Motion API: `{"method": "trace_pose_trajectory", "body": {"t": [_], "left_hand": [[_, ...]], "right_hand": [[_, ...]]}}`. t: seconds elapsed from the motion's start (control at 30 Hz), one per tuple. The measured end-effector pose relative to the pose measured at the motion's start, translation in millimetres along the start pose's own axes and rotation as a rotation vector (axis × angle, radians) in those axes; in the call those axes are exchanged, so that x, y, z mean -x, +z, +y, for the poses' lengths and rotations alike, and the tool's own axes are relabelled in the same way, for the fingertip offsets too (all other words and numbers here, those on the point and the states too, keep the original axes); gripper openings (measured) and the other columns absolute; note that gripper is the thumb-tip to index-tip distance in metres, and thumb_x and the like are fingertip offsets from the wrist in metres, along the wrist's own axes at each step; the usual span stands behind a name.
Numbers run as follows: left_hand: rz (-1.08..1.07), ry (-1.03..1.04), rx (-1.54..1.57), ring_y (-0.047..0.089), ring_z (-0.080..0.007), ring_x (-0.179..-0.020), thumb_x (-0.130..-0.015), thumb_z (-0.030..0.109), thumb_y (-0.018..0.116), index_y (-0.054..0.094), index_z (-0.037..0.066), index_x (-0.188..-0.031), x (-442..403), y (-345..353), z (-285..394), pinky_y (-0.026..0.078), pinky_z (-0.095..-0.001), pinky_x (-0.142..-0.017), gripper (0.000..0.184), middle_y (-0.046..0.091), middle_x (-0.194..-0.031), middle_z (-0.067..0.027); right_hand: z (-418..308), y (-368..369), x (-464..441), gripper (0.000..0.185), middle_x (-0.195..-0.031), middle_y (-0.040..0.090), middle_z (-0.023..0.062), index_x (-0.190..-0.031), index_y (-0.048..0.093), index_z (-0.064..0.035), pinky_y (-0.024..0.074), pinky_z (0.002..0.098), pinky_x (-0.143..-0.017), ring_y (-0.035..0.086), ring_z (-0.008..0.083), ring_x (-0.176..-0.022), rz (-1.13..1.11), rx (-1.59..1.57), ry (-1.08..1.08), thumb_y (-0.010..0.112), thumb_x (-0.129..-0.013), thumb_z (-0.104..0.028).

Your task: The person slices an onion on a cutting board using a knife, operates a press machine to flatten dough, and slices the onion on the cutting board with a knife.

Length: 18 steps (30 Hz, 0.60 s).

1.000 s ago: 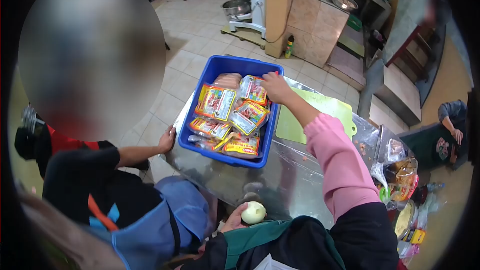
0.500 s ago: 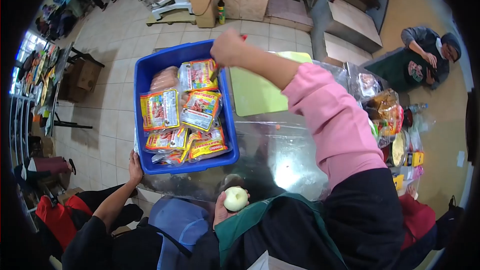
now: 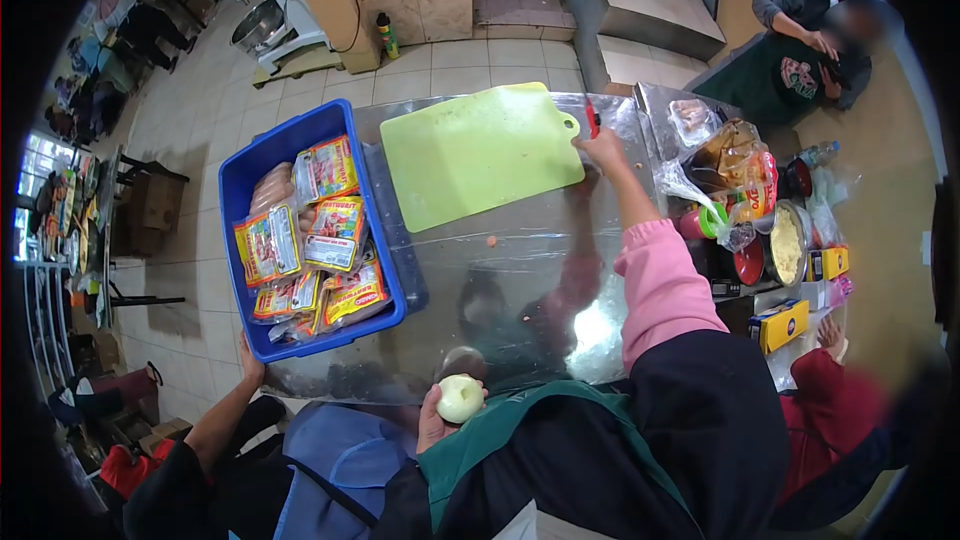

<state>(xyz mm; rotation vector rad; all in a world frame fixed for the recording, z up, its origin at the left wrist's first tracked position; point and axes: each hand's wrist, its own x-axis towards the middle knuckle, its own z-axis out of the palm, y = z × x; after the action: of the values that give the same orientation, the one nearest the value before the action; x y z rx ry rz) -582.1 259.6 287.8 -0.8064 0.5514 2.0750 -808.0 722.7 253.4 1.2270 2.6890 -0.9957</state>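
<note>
The left grip (image 3: 430,424) is closed round the pale peeled onion (image 3: 460,398), whose smoothness could make it slip; the right grip (image 3: 605,151) clamps the red-handled knife (image 3: 595,120), and a careless swing might nudge the green board (image 3: 480,155) beside it.

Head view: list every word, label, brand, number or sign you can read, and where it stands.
"BRATWURST": sausage packets in the blue tub.
"KIMBO": lower-right packet.
"ayo", partly legible: pouch at right.
Too small or blurred: packet fine print, apron emblem, yellow boxes.
</note>
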Motion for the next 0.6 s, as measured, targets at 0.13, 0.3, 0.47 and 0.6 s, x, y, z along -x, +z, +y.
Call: {"method": "trace_pose_trajectory", "body": {"t": [0.13,0.3,0.47,0.6], "left_hand": [[-0.007,-0.041,-0.006,0.058,-0.0314,-0.099,-0.081,0.039,0.060,0.049,0.000,-0.115,-6,17,-14,0.052,-0.0426,-0.081,0.053,0.057,-0.108,-0.0190],[-0.036,-0.069,-0.015,0.057,-0.0328,-0.100,-0.082,0.041,0.057,0.049,0.000,-0.115,-13,21,-28,0.051,-0.0430,-0.083,0.054,0.055,-0.111,-0.0215],[-0.084,-0.026,-0.098,0.056,-0.0345,-0.102,-0.083,0.045,0.053,0.047,0.000,-0.118,-22,23,-43,0.050,-0.0433,-0.082,0.058,0.054,-0.114,-0.0225],[-0.101,0.009,-0.129,0.057,-0.0338,-0.099,-0.080,0.049,0.054,0.048,0.000,-0.117,-22,30,-56,0.051,-0.0421,-0.079,0.062,0.055,-0.111,-0.0218]], "right_hand": [[11,19,10,0.050,-0.093,0.065,0.0167,-0.094,0.061,0.0005,0.0481,0.0357,-0.078,0.062,0.0286,-0.091,-0.109,0.067,0.099,0.078,-0.058,-0.031],[21,29,12,0.044,-0.087,0.063,0.0139,-0.090,0.057,-0.0018,0.0489,0.0356,-0.074,0.063,0.0248,-0.079,0.053,-0.311,-0.056,0.080,-0.055,-0.016],[-31,-92,23,0.036,-0.069,0.048,0.0000,-0.079,0.042,-0.0104,0.0459,0.0258,-0.060,0.055,0.0131,-0.063,-0.061,-1.011,-0.403,0.071,-0.063,0.003],[-85,-212,99,0.029,-0.070,0.050,-0.0001,-0.079,0.043,-0.0089,0.0451,0.0253,-0.060,0.054,0.0100,-0.063,-0.297,-0.871,-0.696,0.067,-0.066,0.001]]}}
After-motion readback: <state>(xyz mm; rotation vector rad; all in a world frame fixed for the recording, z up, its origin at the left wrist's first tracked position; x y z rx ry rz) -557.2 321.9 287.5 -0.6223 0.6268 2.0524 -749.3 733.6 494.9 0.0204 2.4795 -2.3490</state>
